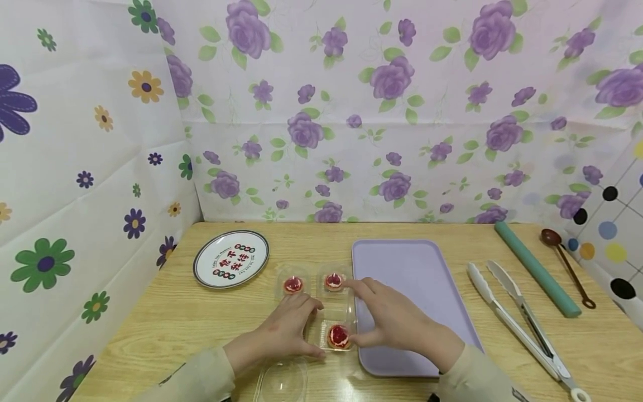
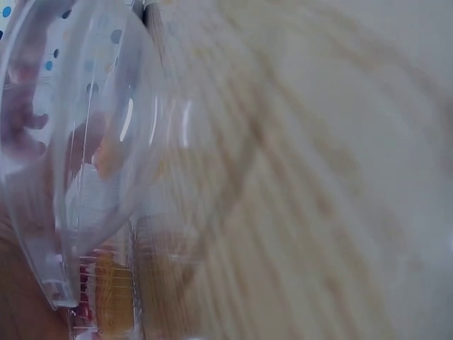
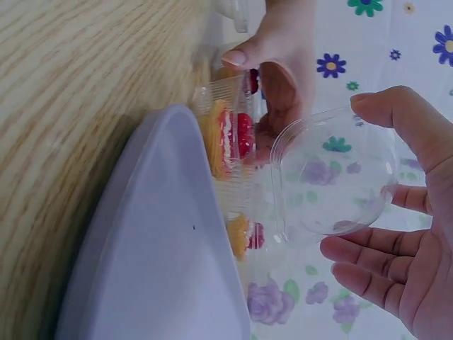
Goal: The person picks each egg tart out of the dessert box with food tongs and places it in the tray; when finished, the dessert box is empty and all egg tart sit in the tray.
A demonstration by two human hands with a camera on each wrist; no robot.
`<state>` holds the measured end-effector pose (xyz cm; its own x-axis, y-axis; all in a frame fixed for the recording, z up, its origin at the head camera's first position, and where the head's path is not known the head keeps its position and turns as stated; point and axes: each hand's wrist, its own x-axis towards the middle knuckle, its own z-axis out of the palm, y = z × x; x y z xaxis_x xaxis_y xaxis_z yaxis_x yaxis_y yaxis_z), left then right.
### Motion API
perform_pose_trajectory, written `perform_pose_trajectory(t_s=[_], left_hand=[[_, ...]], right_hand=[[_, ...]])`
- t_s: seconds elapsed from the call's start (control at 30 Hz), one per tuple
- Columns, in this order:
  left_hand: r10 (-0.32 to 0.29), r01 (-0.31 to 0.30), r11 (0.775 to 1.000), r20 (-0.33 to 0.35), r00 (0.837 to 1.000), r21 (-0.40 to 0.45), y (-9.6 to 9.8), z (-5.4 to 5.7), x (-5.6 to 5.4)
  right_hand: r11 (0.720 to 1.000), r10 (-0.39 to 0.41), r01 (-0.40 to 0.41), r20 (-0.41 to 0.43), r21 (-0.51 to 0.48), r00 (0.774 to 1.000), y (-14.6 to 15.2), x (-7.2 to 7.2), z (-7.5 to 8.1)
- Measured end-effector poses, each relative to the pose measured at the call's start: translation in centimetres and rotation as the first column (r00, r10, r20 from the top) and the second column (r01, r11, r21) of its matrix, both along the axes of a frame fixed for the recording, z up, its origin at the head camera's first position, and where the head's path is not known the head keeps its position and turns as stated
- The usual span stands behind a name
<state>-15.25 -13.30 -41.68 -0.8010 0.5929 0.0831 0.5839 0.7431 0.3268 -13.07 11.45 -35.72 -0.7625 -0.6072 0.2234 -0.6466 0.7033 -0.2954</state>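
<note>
Small tarts with red topping sit in clear plastic boxes. Two tarts are at the back, and another tart lies in front between my hands. My left hand arches at that box's left side, thumb toward me and fingers behind. My right hand holds a clear lid by its edges, thumb at one side and fingers at the other; the lid stands raised beside the tart. Another clear lid lies below my left wrist, close up in the left wrist view, near a further tart.
A lilac tray lies right of the boxes, under my right forearm. A white plate with red lettering stands at the back left. Tongs, a green rolling pin and a brown ladle lie at the right.
</note>
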Motion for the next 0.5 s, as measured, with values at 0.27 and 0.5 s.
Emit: perform_pose_trajectory(t_s=[0.27,0.5], left_hand=[[0.03,-0.031,0.999,0.022,0.999,0.019,0.0,0.1,0.1],[0.045,-0.047,0.998,0.034,0.998,0.05,-0.3,1.1,0.2]], right_hand=[[0.998,-0.003,0.001,-0.027,-0.068,1.0,1.0,0.7,0.2],[0.996,-0.01,0.006,-0.043,-0.084,0.999,1.6,1.0,0.4]])
